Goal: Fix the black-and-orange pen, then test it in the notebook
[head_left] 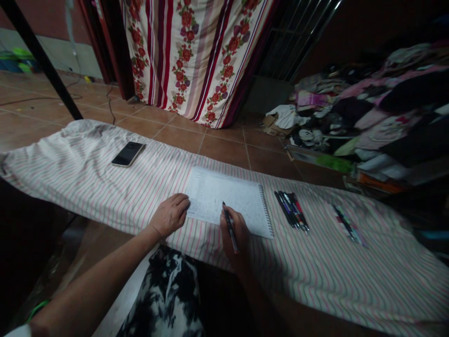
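Observation:
A spiral notebook [228, 187] lies open on a striped cloth, its coil on the right side and its page covered in faint marks. At its left edge rests my left hand [170, 214], fingers bent together over the paper's border. My right hand [236, 234] is closed around a dark pen [229, 229] above the page's lower edge. The pen's narrow dark end points up the page; whether it touches the paper I cannot tell. Right of the coil lies a group of several pens [292, 209]. Farther right is another small bunch of pens [347, 225], blurred.
The striped cloth [157, 173] covers a long, low surface. A phone [128, 154] lies on its left part. Beyond are a tiled floor [224, 145], a floral curtain [196, 56] and a large heap of clothes [372, 103] at right. A dark pole [45, 61] slants at left.

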Demonstrator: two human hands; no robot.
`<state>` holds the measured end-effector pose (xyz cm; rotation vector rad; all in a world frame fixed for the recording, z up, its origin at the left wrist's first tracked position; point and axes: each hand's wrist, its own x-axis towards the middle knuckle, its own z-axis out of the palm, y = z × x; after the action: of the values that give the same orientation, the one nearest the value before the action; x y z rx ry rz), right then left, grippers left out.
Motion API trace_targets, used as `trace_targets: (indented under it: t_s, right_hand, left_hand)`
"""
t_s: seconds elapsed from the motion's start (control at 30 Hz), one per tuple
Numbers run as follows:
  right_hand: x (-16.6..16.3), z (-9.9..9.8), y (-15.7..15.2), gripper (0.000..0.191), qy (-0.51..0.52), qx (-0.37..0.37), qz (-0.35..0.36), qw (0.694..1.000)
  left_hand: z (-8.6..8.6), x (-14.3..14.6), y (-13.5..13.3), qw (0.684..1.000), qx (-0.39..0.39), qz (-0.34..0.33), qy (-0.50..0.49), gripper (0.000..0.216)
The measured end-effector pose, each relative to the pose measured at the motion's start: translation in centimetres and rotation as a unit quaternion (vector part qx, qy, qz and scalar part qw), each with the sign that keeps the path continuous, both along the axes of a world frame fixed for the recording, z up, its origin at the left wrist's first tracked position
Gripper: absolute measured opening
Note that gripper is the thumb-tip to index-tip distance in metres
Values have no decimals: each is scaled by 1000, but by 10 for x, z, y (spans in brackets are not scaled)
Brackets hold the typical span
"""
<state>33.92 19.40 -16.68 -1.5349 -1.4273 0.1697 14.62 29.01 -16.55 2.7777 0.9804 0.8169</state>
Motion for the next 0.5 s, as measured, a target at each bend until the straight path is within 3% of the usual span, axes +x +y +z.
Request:
trace_targets:
  t_s: [0.17, 0.27, 0.43, 0.5]
  right_hand:
    - [0, -1, -17, 31, -67, 15, 5, 998]
    - [0, 3, -27, 33, -75, 13, 11, 997]
    - [-3, 11, -43, 32, -87, -1, -4, 996]
    - [-3, 12, -49, 32, -97, -7, -12, 995]
  left_hand:
    - [-1, -1, -3, 999, 18, 11, -34, 23]
    - [-5, 1, -19, 995, 28, 59, -76, 24]
    - [-13, 9, -81, 979, 29, 137, -149, 29]
    - [-14, 12, -110, 971, -17, 138, -196, 28]
